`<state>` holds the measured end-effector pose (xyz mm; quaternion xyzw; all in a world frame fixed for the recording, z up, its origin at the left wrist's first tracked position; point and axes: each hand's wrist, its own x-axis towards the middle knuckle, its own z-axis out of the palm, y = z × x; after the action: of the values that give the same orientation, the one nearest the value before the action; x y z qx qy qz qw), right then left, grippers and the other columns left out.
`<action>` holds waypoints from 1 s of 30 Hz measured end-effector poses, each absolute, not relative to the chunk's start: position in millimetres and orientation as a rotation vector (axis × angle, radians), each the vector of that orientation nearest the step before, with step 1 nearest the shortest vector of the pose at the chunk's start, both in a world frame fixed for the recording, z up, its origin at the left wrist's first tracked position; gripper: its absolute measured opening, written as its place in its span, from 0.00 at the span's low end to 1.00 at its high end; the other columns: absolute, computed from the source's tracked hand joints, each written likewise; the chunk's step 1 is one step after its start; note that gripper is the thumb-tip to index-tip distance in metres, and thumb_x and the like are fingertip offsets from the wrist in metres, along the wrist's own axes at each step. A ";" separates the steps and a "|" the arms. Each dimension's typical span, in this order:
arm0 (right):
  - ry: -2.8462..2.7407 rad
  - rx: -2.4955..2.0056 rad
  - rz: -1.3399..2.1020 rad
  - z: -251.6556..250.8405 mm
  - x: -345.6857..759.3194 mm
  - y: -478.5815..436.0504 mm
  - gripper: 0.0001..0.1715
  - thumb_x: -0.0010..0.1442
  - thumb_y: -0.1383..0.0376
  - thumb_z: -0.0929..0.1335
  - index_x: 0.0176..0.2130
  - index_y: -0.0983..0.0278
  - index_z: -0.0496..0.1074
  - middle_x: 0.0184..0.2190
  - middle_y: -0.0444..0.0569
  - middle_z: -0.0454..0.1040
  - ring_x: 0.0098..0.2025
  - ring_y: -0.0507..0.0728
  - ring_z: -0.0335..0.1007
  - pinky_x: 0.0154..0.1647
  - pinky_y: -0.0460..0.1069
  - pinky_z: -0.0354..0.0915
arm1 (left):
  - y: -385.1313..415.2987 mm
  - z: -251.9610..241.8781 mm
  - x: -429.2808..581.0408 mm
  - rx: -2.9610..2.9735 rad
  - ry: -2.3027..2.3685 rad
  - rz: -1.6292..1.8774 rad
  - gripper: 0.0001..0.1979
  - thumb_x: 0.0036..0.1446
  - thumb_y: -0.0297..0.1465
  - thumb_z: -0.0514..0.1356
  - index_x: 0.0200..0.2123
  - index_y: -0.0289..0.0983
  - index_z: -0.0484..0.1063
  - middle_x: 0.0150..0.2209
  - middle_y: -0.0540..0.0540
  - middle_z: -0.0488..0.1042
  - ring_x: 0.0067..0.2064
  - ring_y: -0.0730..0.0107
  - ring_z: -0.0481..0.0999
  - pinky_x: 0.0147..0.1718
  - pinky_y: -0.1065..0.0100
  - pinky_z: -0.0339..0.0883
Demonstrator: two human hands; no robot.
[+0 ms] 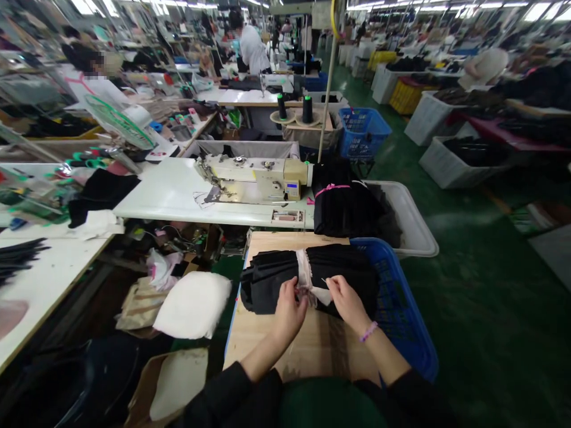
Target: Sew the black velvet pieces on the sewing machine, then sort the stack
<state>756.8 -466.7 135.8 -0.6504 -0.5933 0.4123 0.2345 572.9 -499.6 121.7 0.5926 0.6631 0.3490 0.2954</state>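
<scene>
A bundle of folded black fabric [272, 279] lies on a wooden board in front of me. Around its middle runs a pale cloth strip [304, 266], gathered at a knot or twist near the front side. My left hand [289, 309] pinches the strip at that gathered spot, thumb and fingers closed. On the right, my right hand [348, 300] is closed on the loose end of the same strip, drawn out to the side; a bit of white shows at its fingertips. A beaded bracelet [369, 331] circles my right wrist.
The wooden board [259, 345] rests on a blue plastic basket [413, 321]. Beyond stands a sewing machine [254, 178] on a white table [165, 190]. Another black bundle with a pink tie [334, 202] sits by a white bin [419, 220]. A white cushion [194, 304] is at left.
</scene>
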 end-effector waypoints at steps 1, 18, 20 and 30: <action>-1.636 -1.814 1.118 134.9 755.0 -464.9 0.19 0.64 0.48 0.60 0.33 0.59 0.66 0.24 0.44 0.71 0.28 0.57 0.68 0.31 0.49 0.57 | -494.8 119.1 579.1 1.434 1.780 0.936 0.22 0.54 0.23 0.58 0.54 0.33 0.67 0.49 0.37 0.72 0.40 0.64 0.76 0.43 0.60 0.73; -1.483 -1.677 1.600 111.5 749.9 -442.7 0.38 0.59 0.36 0.56 0.35 0.66 0.71 0.17 0.40 0.62 0.15 0.48 0.48 0.17 0.45 0.46 | -452.6 123.5 589.7 0.599 1.460 0.709 0.13 0.52 0.28 0.63 0.21 0.37 0.61 0.14 0.58 0.57 0.14 0.82 0.51 0.16 0.75 0.42; -1.473 -1.675 1.650 114.0 751.7 -444.2 0.39 0.61 0.36 0.54 0.36 0.65 0.70 0.17 0.39 0.63 0.14 0.47 0.46 0.16 0.44 0.44 | -457.5 123.1 586.0 0.526 1.382 0.713 0.14 0.51 0.32 0.64 0.22 0.38 0.60 0.14 0.59 0.56 0.14 0.83 0.49 0.16 0.76 0.39; -1.694 -1.746 1.551 119.3 756.5 -424.2 0.22 0.64 0.51 0.63 0.27 0.62 0.65 0.14 0.42 0.68 0.18 0.50 0.60 0.23 0.45 0.53 | -464.2 116.9 579.7 0.365 1.190 0.647 0.18 0.54 0.34 0.60 0.18 0.37 0.56 0.13 0.57 0.54 0.14 0.85 0.44 0.15 0.75 0.33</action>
<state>756.5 -424.2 119.3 -0.6001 -0.5824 0.5332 0.1281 579.7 -464.2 116.9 0.1679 0.5472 0.2976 0.7640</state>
